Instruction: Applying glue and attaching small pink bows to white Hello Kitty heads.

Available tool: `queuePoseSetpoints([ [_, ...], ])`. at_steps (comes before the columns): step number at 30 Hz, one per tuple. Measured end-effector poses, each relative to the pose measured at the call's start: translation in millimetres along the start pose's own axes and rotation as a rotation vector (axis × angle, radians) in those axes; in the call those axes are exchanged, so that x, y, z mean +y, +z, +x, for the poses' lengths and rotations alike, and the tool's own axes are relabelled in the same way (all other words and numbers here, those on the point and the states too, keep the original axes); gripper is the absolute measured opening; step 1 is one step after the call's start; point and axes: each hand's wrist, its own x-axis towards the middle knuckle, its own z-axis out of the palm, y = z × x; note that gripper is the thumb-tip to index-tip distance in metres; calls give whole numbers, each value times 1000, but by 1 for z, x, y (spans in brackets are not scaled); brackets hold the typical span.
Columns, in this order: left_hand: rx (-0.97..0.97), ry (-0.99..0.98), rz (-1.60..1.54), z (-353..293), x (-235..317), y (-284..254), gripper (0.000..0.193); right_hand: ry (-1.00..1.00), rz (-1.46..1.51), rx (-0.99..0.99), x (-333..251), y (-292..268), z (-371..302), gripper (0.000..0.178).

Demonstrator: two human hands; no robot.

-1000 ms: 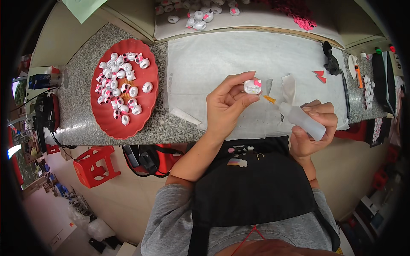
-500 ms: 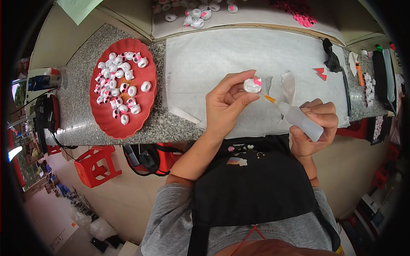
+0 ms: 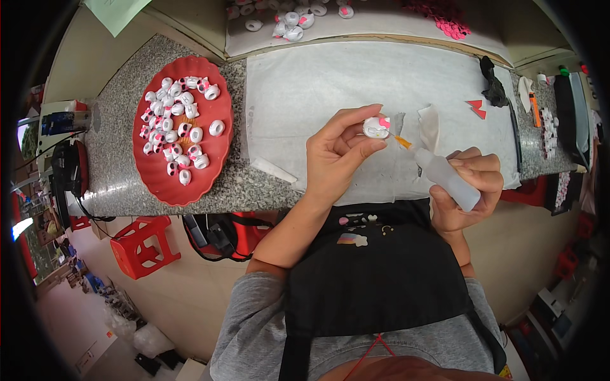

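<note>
Between the thumb and fingers of my left hand (image 3: 340,149) is a small white cat-head figurine (image 3: 375,128) with a pink bow. My right hand (image 3: 475,187) is wrapped round a translucent squeeze bottle (image 3: 450,181), tilted so that its orange-tipped nozzle (image 3: 403,142) points up and left at the figurine. The tip is close to the figurine's right side; a small gap seems to lie between them. Both hands are above a white paper sheet (image 3: 305,82) on the worktop.
To the left, a red scalloped plate (image 3: 145,171) holds several similar figurines. More lie on the shelf (image 3: 356,28) behind. Right of my hands are a paper strip (image 3: 429,130), red pieces (image 3: 476,109), a crumpled black cloth (image 3: 493,86) and an orange-handled tool (image 3: 535,111).
The bottle's nozzle has drawn back slightly from the figurine. Both hands keep their holds and almost the same places.
</note>
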Motion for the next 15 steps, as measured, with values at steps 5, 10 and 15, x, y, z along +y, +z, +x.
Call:
queuePoseSetpoints([
  [5,-16,16,37,1,0,0,38,60,-38,40,-1,2,-2,36],
  [10,-9,15,21,1,-1,0,37,76,-26,27,-4,2,-2,36],
  [15,-17,25,53,1,-1,-1,37,78,-31,37,-4,3,-1,35],
])
